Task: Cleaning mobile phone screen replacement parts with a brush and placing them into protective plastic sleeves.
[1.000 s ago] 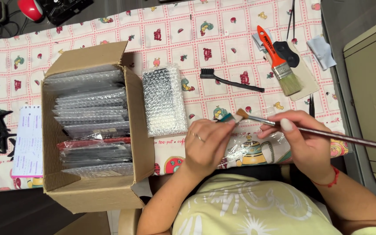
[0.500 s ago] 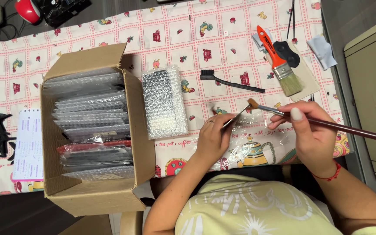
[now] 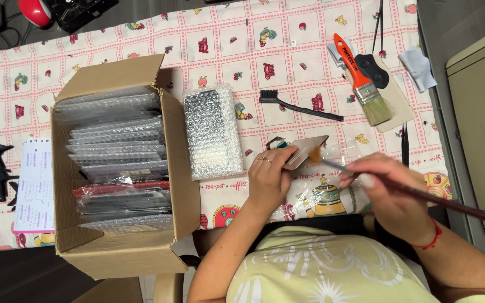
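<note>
The small flat plate [image 3: 305, 151] was low near the body a second ago; now the left hand [image 3: 269, 178] holds it lifted and tilted, pinching its edge. The right hand [image 3: 391, 193] grips the long thin brush [image 3: 422, 196], and its bristle tip now touches the plate's face, so brushing seems started. A bubble-wrapped packet [image 3: 213, 132] lies left of the left hand.
</note>
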